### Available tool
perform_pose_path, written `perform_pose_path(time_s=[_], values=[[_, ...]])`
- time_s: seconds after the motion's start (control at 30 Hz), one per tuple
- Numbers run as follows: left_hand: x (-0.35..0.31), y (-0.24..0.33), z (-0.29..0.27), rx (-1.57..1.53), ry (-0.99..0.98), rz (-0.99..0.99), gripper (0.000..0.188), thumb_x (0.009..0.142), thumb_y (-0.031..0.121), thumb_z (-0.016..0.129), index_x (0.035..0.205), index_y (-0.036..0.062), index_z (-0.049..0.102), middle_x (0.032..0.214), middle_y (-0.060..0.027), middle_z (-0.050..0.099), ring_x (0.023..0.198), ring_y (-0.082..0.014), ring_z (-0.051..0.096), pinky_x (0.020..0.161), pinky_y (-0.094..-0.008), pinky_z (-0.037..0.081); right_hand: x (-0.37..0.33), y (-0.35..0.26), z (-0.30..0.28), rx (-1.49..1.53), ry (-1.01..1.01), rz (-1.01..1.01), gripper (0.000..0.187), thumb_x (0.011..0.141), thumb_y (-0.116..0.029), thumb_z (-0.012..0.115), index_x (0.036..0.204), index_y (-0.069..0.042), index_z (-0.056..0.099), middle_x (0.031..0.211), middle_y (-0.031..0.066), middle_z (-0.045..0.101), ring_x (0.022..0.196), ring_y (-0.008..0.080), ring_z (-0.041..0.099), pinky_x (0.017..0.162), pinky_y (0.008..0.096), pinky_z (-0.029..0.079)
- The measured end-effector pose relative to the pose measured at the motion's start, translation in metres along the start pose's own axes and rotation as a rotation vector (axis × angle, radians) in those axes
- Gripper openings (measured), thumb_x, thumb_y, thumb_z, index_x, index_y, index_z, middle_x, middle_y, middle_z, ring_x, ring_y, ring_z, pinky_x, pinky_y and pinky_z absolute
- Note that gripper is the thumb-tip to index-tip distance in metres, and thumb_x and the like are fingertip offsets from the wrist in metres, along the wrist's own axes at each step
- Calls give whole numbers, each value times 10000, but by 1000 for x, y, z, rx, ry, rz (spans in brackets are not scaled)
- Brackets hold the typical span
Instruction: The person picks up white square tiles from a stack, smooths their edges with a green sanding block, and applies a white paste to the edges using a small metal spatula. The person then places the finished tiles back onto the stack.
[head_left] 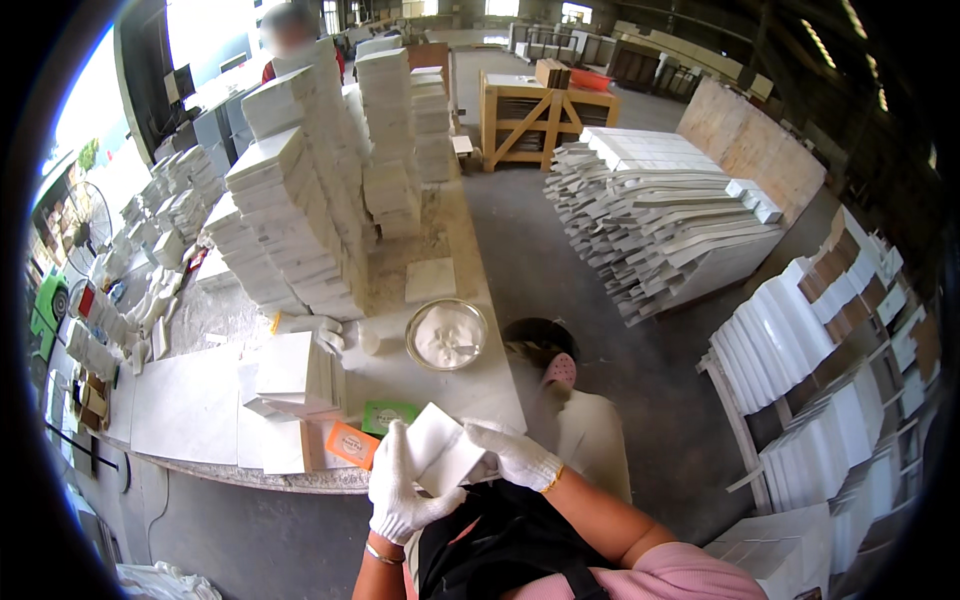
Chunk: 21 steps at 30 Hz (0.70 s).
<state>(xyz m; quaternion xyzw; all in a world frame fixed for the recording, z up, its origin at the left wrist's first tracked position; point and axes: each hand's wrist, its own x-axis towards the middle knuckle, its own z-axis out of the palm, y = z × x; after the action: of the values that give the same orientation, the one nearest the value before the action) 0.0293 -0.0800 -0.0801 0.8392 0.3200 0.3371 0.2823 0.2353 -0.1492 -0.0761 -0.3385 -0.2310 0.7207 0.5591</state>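
A small white marble tile (pixel 438 448) is held between both hands at the table's near edge, in front of my body. My left hand (pixel 403 490), in a white knit glove, grips its left side with the thumb along the lower edge. My right hand (pixel 518 456), gloved the same way, has its fingers on the tile's right edge. An orange rectangular pad (pixel 351 444) and a green one (pixel 389 416) lie on the table just left of the tile. Beyond them stands a round bowl (pixel 447 336) of white powder or paste, with a small tool's blade in it.
Tall stacks of white tiles (pixel 295 215) rise along the table, with a shorter stack (pixel 295 375) nearer. Empty gloves (pixel 315 328) lie beside a small cup (pixel 369 338). Slab racks (pixel 660 215) and a wooden crate (pixel 540 115) stand to the right. A co-worker (pixel 290 50) is behind the stacks.
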Motion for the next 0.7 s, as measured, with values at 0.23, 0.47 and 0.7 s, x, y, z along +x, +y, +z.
perform_pose_path(time_s=[0.23, 0.47, 0.7], values=[[1, 0, -2, 22, -91, 77, 1240, 523, 380, 928, 1495, -68, 302, 1415, -306, 446, 1296, -468, 481, 1075, -482, 432, -9, 18, -18, -71, 242, -13, 341, 963, -144, 580, 1259, 21, 619, 1102, 72, 698, 990, 152, 672, 887, 291, 525], [-15, -6, 0, -1281, -46, -689, 818, 929, 197, 687, 1572, 5, 218, 1454, -178, 478, 1214, -254, 554, 1048, -371, 428, -20, 2, -5, -95, 319, -143, 405, 908, -149, 577, 1260, 50, 603, 1050, 79, 699, 924, 137, 650, 823, 262, 513], [-27, 0, 18, -1349, -126, -813, 451, 948, 210, 657, 1291, -66, 558, 1218, -108, 644, 1090, -165, 601, 980, -308, 459, -24, 24, -20, -292, 246, -77, 321, 938, -150, 608, 1187, 47, 654, 1004, 52, 708, 840, 88, 643, 780, 229, 495]])
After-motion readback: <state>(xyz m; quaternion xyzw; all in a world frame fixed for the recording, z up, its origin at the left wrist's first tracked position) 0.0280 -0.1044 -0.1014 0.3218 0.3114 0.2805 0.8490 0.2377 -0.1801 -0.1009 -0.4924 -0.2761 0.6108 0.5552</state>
